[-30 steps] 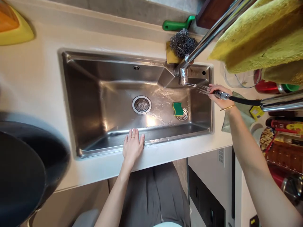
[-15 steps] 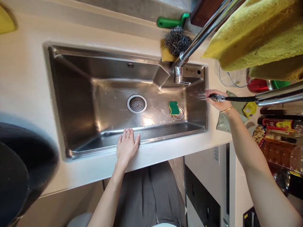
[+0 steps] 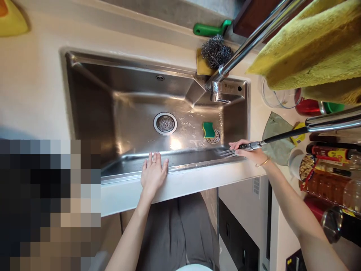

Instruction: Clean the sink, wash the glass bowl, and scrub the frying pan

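While gripping a black-and-chrome spray head [image 3: 255, 145] in the right hand [image 3: 251, 153], sends thin jets of water [image 3: 226, 153] leftward into a stainless steel sink [image 3: 135, 124], along the near wall by the right-hand corner. Has the right fingers curled closed around the spray head, with a gold-toned bracelet [image 3: 262, 162] at the wrist. Leads back from there along a black hose [image 3: 283, 135] to a chrome tube [image 3: 335, 119] at the right. Rests the left hand [image 3: 154, 172] on the sink's near rim, fingers slightly spread, thumb apart, tips pointing into the basin, with a ring [image 3: 153, 162] on one finger. Wears dark grey trousers [image 3: 175, 229]. Note, on the wet sink floor, a green-and-yellow sponge [image 3: 208, 130] partly covering a small slotted drain cover [image 3: 216, 137], and a larger round strainer [image 3: 165, 123] to its left. Find at the back right a chrome faucet [image 3: 216, 92], with a steel wool scourer [image 3: 216, 51] just behind, on top of a yellow pad [image 3: 203, 67]. Add, farther right, hanging yellow towels [image 3: 307, 49] and, on the counter [image 3: 36, 75], a grey-green cloth [image 3: 278, 137]. Cannot tell what lies under the pixelated patch at lower left.
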{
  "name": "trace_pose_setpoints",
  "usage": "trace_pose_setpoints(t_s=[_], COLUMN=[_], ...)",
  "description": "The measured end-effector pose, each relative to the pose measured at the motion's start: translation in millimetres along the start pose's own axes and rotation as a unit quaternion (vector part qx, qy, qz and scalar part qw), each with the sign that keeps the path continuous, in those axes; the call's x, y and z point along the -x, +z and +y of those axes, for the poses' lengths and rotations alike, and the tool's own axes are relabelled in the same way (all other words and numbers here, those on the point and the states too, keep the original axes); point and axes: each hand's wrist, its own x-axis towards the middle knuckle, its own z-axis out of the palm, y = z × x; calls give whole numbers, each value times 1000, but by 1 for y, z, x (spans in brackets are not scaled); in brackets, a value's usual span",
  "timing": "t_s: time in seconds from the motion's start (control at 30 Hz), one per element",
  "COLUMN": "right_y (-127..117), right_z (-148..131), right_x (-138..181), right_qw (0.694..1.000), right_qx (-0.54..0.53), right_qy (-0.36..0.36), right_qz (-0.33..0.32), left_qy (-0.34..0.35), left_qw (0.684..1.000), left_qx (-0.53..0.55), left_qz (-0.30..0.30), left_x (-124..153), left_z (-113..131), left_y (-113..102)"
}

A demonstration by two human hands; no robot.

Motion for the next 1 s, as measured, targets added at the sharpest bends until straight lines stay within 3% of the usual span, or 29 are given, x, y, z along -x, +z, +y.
trace_pose_setpoints(t_s=[0.17, 0.33, 0.53, 0.63, 0.83, 1.0], right_y=[74, 136, 192, 210, 229, 237], right_z=[-19, -48, -91, -109, -133, -142], right_x=[-24, -60, -78, -82, -87, -89], right_qw=[982, 959, 938, 932, 934, 928], right_qx=[-168, -231, -291, -313, -323, -336], right_qy=[-85, -156, -178, -177, -153, -158], right_qz=[-21, 52, 55, 42, 17, 4], left_qy=[-17, -45, -158, -178, -185, -215], left_qw=[978, 898, 761, 720, 721, 731], left_qx=[152, 360, 580, 621, 602, 590], left_qz=[140, 248, 244, 253, 289, 267], left_x=[8, 13, 18, 23, 25, 12], left_z=[4, -4, -23, -30, -44, -50], left_y=[-2, -4, -22, -37, -55, -54])
